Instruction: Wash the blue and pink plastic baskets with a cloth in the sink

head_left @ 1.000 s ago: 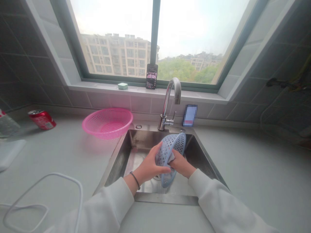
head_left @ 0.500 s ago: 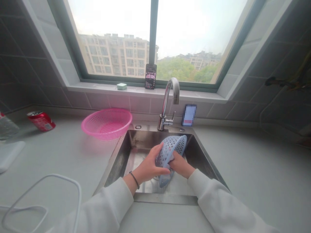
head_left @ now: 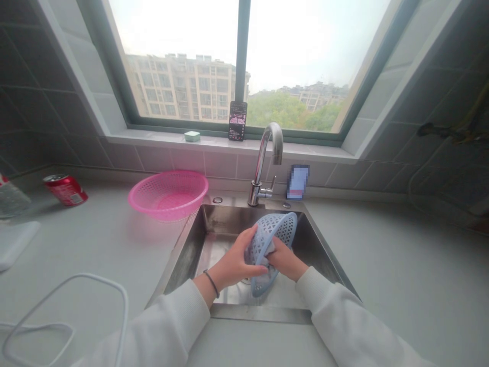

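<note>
A light blue plastic basket (head_left: 282, 229), pierced with small holes, is tipped on its side over the sink (head_left: 217, 244). My left hand (head_left: 239, 257) grips its rim and outer wall from the left, thumb across the near edge. Inside the basket, my right hand (head_left: 284, 260) presses a whitish cloth-like wad (head_left: 270, 248) against the wall. Its fingertips are partly hidden by the basket. Behind the basket stands a chrome faucet (head_left: 263, 158), with no water seen running.
Left of the sink sits a pink basket (head_left: 168, 209). Further left are a red can (head_left: 65, 189), a plastic bottle (head_left: 11, 199) and a white cable (head_left: 124, 316). A phone (head_left: 237, 121) and a green box (head_left: 192, 136) stand on the sill; another phone (head_left: 298, 182) leans behind the sink.
The blue basket has shifted very slightly to the right. Both hands keep nearly the same place on it.
</note>
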`<state>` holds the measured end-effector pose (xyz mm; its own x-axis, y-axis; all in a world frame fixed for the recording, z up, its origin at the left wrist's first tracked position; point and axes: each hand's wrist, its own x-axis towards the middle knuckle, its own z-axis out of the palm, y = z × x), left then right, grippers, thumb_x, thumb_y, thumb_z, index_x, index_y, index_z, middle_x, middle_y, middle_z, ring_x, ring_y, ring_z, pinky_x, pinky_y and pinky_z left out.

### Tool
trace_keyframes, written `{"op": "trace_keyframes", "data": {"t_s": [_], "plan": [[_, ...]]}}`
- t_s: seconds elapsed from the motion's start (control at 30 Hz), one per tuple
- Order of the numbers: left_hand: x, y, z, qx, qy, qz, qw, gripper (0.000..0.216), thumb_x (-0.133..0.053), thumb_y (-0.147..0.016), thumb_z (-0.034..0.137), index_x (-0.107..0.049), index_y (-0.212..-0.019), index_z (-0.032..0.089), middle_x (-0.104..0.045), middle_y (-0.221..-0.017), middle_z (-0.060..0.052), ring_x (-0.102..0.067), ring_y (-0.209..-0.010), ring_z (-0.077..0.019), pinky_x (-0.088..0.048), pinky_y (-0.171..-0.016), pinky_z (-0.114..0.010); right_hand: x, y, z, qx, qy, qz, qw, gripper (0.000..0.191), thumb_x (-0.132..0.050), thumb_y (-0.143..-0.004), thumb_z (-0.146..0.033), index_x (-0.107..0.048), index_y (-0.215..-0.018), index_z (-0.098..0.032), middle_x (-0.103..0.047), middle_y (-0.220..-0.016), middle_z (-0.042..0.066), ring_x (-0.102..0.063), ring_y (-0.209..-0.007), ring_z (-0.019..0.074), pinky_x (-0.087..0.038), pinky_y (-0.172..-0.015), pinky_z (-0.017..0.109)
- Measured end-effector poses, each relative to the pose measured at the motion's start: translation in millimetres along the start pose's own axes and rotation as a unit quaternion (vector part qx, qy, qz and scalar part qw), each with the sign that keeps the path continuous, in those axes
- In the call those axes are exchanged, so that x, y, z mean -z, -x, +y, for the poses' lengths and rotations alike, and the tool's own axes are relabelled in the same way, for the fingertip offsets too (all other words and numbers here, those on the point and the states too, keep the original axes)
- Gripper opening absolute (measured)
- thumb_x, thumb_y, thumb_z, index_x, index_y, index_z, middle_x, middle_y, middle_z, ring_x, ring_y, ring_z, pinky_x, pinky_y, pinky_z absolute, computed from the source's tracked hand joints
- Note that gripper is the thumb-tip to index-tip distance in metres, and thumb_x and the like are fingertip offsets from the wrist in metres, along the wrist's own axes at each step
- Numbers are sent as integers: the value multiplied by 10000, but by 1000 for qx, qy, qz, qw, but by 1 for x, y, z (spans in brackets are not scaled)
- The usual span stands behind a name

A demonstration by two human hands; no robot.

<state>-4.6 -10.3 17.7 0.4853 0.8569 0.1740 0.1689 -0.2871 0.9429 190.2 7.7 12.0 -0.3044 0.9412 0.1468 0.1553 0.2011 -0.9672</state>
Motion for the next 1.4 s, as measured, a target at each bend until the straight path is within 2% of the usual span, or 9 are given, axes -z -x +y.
{"op": "trace_keyframes", "data": {"t_s": [0.1, 0.2, 0.4, 0.6, 0.67, 0.87, 0.93, 1.17, 1.4], "plan": [[0, 0, -1, 8, -5, -7, 1000, 1124, -875, -655, 452, -293, -1587, 212, -262, -1649, -152, -260, -1518, -383, -185, -1270, -519, -3, 2, -2, 27, 58, -75, 995, 479, -627, -625, -79, -743, -1073, -206, -755, -1138, 86, -638, -1173, 340, -413, -1122, 556], [-1, -2, -7, 12, 19, 8, 1000, 1208, -882, -640, 505, -209, -1607, 236, -208, -1668, -150, -216, -1531, -392, -167, -1268, -538, -4, 3, -3, 38, 54, -70, 995, 487, -648, -640, -91, -727, -1105, -211, -745, -1175, 82, -646, -1166, 330, -426, -1116, 541], [-1, -3, -15, 11, 54, 40, 998, 1266, -874, -614, 578, -154, -1600, 243, -182, -1644, -167, -224, -1512, -413, -207, -1241, -575, -2, 0, -1, -17, -52, 68, 996, 433, -713, -622, -147, -697, -1050, -210, -770, -1035, 58, -695, -1040, 307, -518, -996, 501], [-3, -2, -7, 19, -20, 18, 999, 1170, -876, -634, 375, -213, -1592, 269, -217, -1628, -142, -250, -1501, -382, -208, -1246, -551, 12, -10, 7, 11, -172, 198, 965, 475, -701, -631, -169, -652, -1100, -230, -748, -1081, 45, -678, -1072, 295, -503, -1011, 500], [-3, -2, -5, 35, -20, 10, 999, 1141, -854, -658, 332, -209, -1598, 273, -261, -1613, -142, -297, -1483, -369, -245, -1234, -542, 13, -10, 8, 9, -162, 184, 969, 468, -702, -636, -172, -653, -1098, -228, -748, -1071, 47, -679, -1065, 299, -507, -1001, 504], [-4, -1, -1, 34, -1, 27, 999, 1104, -833, -672, 305, -234, -1597, 235, -315, -1587, -153, -348, -1460, -356, -267, -1232, -506, -2, 0, 2, 27, 22, 19, 999, 482, -696, -589, -93, -707, -1054, -216, -754, -1099, 60, -663, -1082, 313, -461, -1057, 519], [-3, 0, -1, 30, -3, 35, 999, 1072, -817, -686, 293, -249, -1593, 238, -328, -1581, -151, -365, -1451, -347, -269, -1232, -503, -4, 0, 1, 23, 24, 16, 999, 472, -698, -588, -91, -713, -1043, -216, -758, -1092, 57, -670, -1069, 309, -465, -1053, 515], [-1, 0, -1, 26, -23, 21, 999, 1067, -822, -685, 335, -267, -1592, 250, -329, -1590, -148, -333, -1471, -375, -245, -1239, -533, 5, -8, -4, -30, -206, 196, 958, 402, -754, -593, -171, -690, -988, -216, -774, -962, 39, -714, -979, 292, -564, -911, 455], [-2, 0, 0, 33, -16, 10, 999, 1089, -830, -687, 390, -247, -1598, 261, -315, -1603, -150, -317, -1479, -385, -235, -1238, -549, 9, -8, -12, -51, -260, 209, 941, 414, -767, -603, -192, -676, -1005, -228, -774, -955, 37, -722, -961, 288, -585, -883, 446]]}}
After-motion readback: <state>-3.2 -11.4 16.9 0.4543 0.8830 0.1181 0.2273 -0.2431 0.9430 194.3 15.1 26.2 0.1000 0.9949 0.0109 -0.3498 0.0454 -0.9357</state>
